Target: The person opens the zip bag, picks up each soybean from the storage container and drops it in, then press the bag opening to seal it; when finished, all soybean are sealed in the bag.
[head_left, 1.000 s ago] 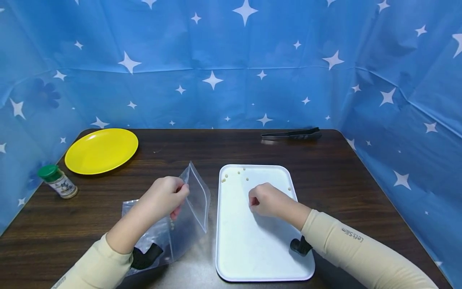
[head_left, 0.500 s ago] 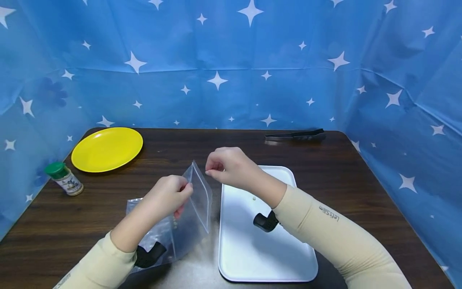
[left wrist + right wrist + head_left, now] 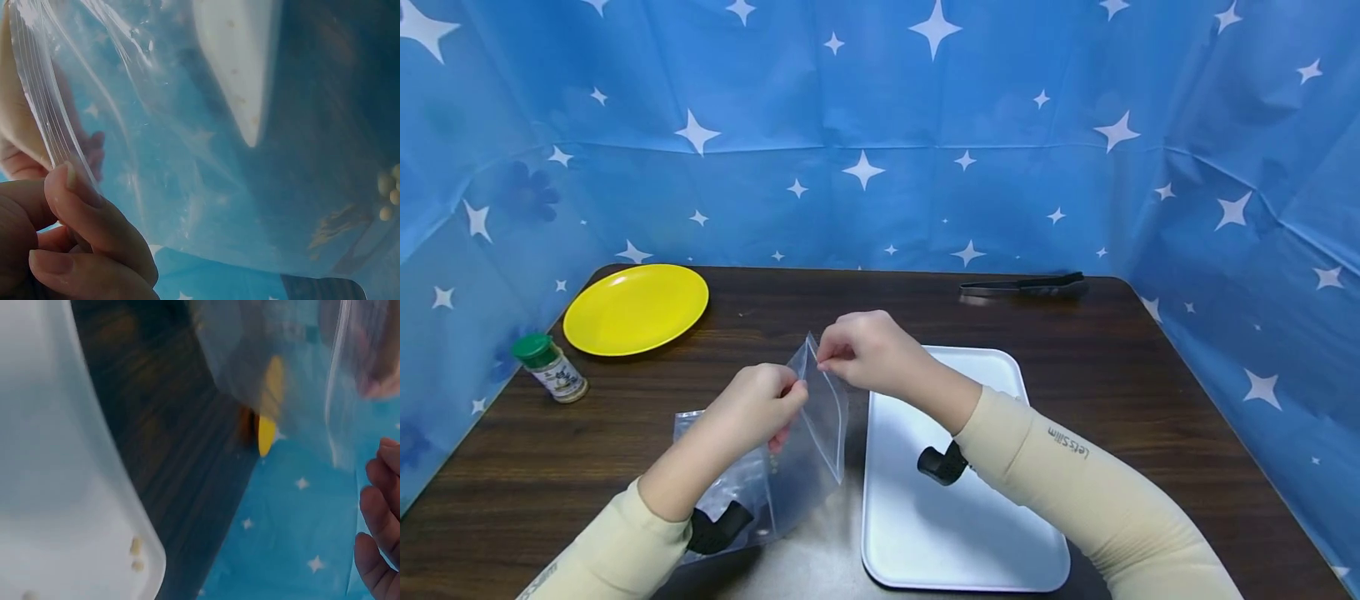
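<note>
My left hand (image 3: 758,408) pinches the upper edge of a clear zip-lock bag (image 3: 808,475) with thumb and fingers, keeping its mouth upright and apart. A few small pale beans (image 3: 386,213) lie inside the bag. My right hand (image 3: 872,354) is at the bag's mouth, thumb and fingertips drawn together over it. In the right wrist view its fingers (image 3: 378,509) are curled close to the bag's edge; whether a bean is between the tips is hidden. Beneath the right forearm lies a white tray (image 3: 955,533), with a few beans (image 3: 135,545) near its edge in the right wrist view.
A yellow plate (image 3: 636,310) sits at the back left, beside a green-capped shaker bottle (image 3: 552,368) lying tilted. Black tongs (image 3: 1022,286) rest by the table's far edge. A blue star-patterned curtain (image 3: 880,125) encloses the dark wooden table (image 3: 1090,417).
My right hand has left the tray, swung up and left, and come to the bag's mouth. The left hand keeps its grip on the bag. The head view has shifted slightly.
</note>
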### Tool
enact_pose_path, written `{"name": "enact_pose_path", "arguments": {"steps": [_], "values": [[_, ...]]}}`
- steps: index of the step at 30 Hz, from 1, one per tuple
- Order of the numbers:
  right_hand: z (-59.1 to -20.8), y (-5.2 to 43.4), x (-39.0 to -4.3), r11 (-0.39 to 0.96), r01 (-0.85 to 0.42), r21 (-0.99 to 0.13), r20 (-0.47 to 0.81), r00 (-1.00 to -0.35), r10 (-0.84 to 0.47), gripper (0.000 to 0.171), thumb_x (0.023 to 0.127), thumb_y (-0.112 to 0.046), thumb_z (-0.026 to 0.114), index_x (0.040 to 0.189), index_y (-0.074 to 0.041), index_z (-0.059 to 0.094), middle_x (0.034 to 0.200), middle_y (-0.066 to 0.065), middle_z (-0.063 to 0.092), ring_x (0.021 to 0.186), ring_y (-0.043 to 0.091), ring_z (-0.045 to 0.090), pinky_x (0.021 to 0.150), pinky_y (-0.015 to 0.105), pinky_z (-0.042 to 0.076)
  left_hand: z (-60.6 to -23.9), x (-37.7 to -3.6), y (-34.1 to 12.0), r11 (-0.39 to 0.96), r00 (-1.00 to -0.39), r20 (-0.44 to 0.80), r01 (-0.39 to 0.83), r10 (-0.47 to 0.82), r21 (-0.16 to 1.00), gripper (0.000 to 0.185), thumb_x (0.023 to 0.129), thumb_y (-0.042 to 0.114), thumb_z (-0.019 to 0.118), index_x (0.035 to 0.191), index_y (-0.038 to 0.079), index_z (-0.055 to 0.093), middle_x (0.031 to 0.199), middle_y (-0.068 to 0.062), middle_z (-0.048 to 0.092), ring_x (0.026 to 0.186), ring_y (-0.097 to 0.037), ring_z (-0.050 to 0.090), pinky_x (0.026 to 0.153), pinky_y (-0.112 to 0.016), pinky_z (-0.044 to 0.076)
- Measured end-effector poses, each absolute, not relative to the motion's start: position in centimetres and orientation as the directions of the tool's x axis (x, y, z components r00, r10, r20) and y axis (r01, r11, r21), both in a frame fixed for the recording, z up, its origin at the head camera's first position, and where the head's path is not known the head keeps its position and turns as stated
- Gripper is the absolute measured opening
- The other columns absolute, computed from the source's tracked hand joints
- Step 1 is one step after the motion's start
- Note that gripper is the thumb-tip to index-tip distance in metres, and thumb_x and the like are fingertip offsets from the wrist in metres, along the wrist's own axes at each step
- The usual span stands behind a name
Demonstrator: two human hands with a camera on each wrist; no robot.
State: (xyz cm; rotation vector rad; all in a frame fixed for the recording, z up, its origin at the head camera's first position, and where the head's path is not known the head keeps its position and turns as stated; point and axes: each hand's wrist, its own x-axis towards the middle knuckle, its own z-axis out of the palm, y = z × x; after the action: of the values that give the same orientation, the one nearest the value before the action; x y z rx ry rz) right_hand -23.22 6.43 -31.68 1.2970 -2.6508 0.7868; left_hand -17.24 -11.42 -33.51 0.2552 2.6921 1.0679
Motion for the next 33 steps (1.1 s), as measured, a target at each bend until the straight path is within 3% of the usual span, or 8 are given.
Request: {"name": "enact_pose_path", "arguments": {"steps": [4, 9, 13, 20, 33], "values": [[-32.0, 8.4, -24.0, 0.578, -0.696, -0.425, 0.253, -0.705, -0.663, 0.005, 0.082, -0.009, 0.071, 0.079, -0.013, 0.07, 0.074, -0.007, 0.062, 0.066, 0.006, 0.055, 0.06, 0.019, 0.046, -33.6, -17.2, -11.3, 0.723, -0.958, -0.137, 0.092, 0.252, 0.685, 0.03, 0.095, 0.016, 0.047, 0.068, 0.004, 0.051, 0.047, -0.006, 0.051, 0.045, -0.024, 0.056, 0.05, -0.033, 0.042], [-33.7, 11.9, -25.4, 0.736, -0.494, -0.463, 0.043, -0.842, -0.538, 0.004, 0.083, -0.011, 0.07, 0.08, -0.013, 0.069, 0.072, -0.004, 0.062, 0.065, 0.011, 0.055, 0.059, 0.023, 0.047, -33.7, -17.1, -11.1, 0.721, -0.956, -0.126, 0.109, 0.264, 0.684, 0.031, 0.095, 0.016, 0.046, 0.067, 0.005, 0.051, 0.046, -0.006, 0.051, 0.045, -0.023, 0.055, 0.051, -0.034, 0.042], [-35.8, 14.2, -26.1, 0.823, -0.362, -0.437, -0.078, -0.897, -0.436, 0.006, 0.082, -0.009, 0.071, 0.077, -0.012, 0.069, 0.071, -0.003, 0.061, 0.067, 0.014, 0.055, 0.062, 0.025, 0.048, -33.7, -17.1, -10.9, 0.726, -0.955, -0.128, 0.114, 0.269, 0.678, 0.032, 0.095, 0.017, 0.045, 0.067, 0.005, 0.051, 0.046, -0.005, 0.051, 0.046, -0.024, 0.055, 0.053, -0.034, 0.042], [-39.2, 15.8, -25.9, 0.866, -0.34, -0.365, -0.188, -0.885, -0.427, 0.008, 0.078, -0.007, 0.074, 0.074, -0.011, 0.069, 0.066, -0.005, 0.059, 0.065, 0.014, 0.053, 0.063, 0.024, 0.047, -33.8, -17.3, -10.7, 0.73, -0.954, -0.122, 0.125, 0.275, 0.672, 0.031, 0.095, 0.016, 0.046, 0.067, 0.005, 0.051, 0.046, -0.005, 0.051, 0.045, -0.023, 0.056, 0.051, -0.033, 0.042], [-40.7, 15.8, -24.6, 0.868, -0.407, -0.285, -0.165, -0.871, -0.463, 0.018, 0.08, -0.003, 0.068, 0.067, -0.015, 0.065, 0.062, -0.006, 0.054, 0.06, 0.011, 0.049, 0.057, 0.023, 0.043, -33.9, -17.3, -10.6, 0.726, -0.954, -0.138, 0.103, 0.265, 0.68, 0.032, 0.095, 0.016, 0.045, 0.067, 0.004, 0.051, 0.047, -0.006, 0.051, 0.044, -0.02, 0.055, 0.052, -0.033, 0.042]]}}
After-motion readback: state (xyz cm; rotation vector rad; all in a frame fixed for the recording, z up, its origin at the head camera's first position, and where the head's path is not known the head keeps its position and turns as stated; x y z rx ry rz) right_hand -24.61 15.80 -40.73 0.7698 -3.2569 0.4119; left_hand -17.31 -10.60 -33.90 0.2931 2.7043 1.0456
